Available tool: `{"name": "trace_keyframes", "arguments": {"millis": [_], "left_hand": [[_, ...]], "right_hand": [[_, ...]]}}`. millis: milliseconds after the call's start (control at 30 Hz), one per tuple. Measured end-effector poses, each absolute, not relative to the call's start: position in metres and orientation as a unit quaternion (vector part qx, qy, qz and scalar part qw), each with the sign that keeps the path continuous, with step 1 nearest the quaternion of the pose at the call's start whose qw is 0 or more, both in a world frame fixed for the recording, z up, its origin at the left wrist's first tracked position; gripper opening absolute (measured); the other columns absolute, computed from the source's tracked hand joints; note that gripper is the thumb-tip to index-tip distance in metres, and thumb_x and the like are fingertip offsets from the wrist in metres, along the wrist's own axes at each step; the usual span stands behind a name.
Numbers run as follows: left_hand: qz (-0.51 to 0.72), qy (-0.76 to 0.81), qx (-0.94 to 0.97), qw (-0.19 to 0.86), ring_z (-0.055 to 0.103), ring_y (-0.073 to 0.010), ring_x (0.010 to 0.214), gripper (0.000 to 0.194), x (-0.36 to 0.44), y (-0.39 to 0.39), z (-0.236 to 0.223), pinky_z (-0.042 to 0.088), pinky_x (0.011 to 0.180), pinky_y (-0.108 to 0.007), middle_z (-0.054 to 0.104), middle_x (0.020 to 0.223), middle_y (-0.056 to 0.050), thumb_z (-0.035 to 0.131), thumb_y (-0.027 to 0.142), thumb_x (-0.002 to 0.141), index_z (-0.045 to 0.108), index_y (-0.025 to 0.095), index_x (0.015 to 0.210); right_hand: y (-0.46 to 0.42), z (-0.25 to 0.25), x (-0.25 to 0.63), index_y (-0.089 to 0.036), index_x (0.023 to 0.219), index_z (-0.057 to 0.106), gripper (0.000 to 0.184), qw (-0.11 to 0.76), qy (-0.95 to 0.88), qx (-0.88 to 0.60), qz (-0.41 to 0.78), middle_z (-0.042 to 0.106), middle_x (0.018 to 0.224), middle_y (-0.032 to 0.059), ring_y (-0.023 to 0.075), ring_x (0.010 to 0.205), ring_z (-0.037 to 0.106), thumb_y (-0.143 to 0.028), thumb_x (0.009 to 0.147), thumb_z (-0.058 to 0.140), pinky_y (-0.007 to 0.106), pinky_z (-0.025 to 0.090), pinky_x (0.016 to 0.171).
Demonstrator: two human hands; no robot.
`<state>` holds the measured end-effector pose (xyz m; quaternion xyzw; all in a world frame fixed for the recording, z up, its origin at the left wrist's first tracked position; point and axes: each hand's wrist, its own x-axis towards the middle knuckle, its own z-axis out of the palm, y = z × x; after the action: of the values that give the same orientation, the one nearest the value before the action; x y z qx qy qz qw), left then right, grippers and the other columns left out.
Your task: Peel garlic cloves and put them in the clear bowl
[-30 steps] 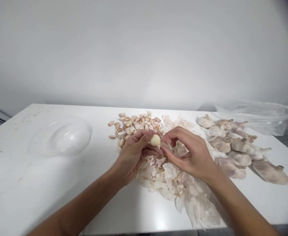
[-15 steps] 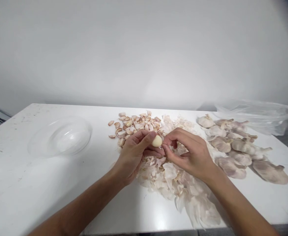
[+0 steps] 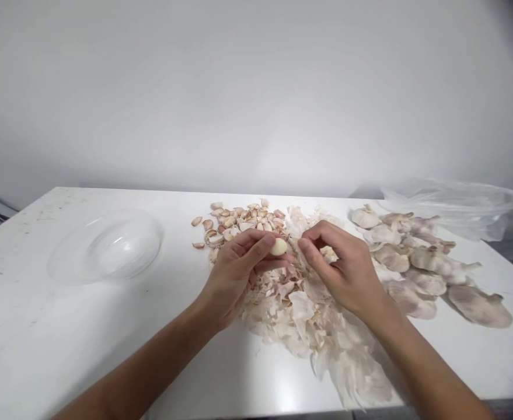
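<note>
Currently the left hand (image 3: 232,274) holds a peeled garlic clove (image 3: 278,247), its fingers (image 3: 258,244) curled together against the clove, above a heap of papery garlic skins (image 3: 302,326). Just beside it, the right hand (image 3: 346,268) curves its fingers (image 3: 313,240) around a small pale scrap (image 3: 328,252); whether they grip it, I cannot tell. Unpeeled cloves (image 3: 238,224) lie beyond the hands, garlic bulbs (image 3: 414,256) lie near a clear plastic bag (image 3: 457,204), and a clear bowl (image 3: 105,245) stands on the white table (image 3: 28,303).
</note>
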<state>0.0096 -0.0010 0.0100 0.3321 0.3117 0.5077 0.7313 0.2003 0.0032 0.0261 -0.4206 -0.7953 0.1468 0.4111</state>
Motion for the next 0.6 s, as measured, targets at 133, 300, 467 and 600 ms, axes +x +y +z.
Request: {"name": "trace_keyframes", "arguments": {"millis": [133, 300, 467, 600], "left_hand": [[0.535, 0.308, 0.4, 0.678, 0.076, -0.0108, 0.085, 0.01, 0.0083, -0.0014, 0.0099, 0.062, 0.084, -0.017, 0.077, 0.09, -0.001, 0.079, 0.026, 0.086, 0.077, 0.019, 0.094], [0.612, 0.314, 0.561, 0.462, 0.078, -0.0192, 0.09, 0.034, 0.0057, -0.0054, 0.0122, 0.068, 0.08, -0.028, 0.076, 0.1, -0.002, 0.087, 0.008, 0.073, 0.075, 0.021, 0.102], [0.637, 0.254, 0.694, 0.221, 0.077, -0.0247, 0.099, 0.058, 0.0021, -0.003, 0.0072, 0.07, 0.084, -0.037, 0.076, 0.11, -0.006, 0.086, -0.001, 0.068, 0.071, 0.021, 0.12], [0.648, 0.251, 0.695, 0.181, 0.078, -0.0248, 0.097, 0.061, 0.0007, -0.0022, 0.0059, 0.07, 0.081, -0.037, 0.078, 0.108, -0.006, 0.088, -0.001, 0.068, 0.069, 0.021, 0.122]], "right_hand": [[-0.0012, 0.0246, 0.1946, -0.024, 0.109, 0.068, 0.016, 0.445, -0.739, -0.403, 0.306, 0.068, 0.094, 0.001, 0.0122, 0.074, 0.064, -0.029, 0.094, 0.072, 0.025, 0.053, 0.065], [-0.0027, 0.021, 0.1928, -0.03, 0.119, 0.07, 0.027, 0.468, -0.618, -0.347, 0.528, 0.07, 0.083, -0.0012, 0.0123, 0.074, 0.067, -0.031, 0.092, 0.075, 0.023, 0.056, 0.064], [-0.0004, 0.0222, 0.1929, -0.028, 0.115, 0.073, 0.024, 0.499, -0.574, -0.337, 0.556, 0.075, 0.088, 0.0008, 0.0137, 0.082, 0.071, -0.025, 0.091, 0.075, 0.025, 0.058, 0.072], [-0.0021, 0.0219, 0.1934, -0.023, 0.082, 0.073, 0.016, 0.554, -0.616, -0.358, 0.431, 0.074, 0.089, 0.0003, 0.0132, 0.083, 0.069, -0.012, 0.092, 0.068, 0.026, 0.056, 0.075]]}}
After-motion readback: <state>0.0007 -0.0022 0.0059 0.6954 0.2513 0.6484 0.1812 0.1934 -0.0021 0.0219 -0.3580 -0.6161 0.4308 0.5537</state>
